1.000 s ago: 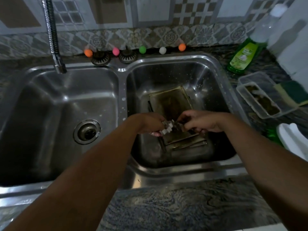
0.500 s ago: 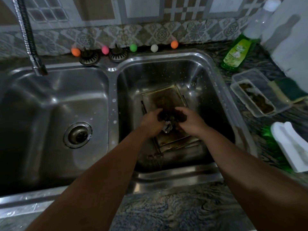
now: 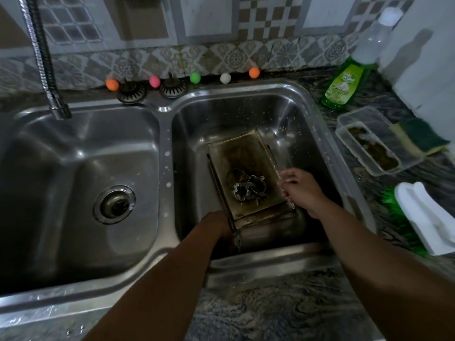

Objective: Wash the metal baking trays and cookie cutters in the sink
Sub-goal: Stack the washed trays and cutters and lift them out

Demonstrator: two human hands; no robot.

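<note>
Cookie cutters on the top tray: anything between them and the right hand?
Nothing visible. The cookie cutters lie exposed on the top baking tray; the right hand is just beside them at the tray's right edge, with only open tray surface between.
</note>
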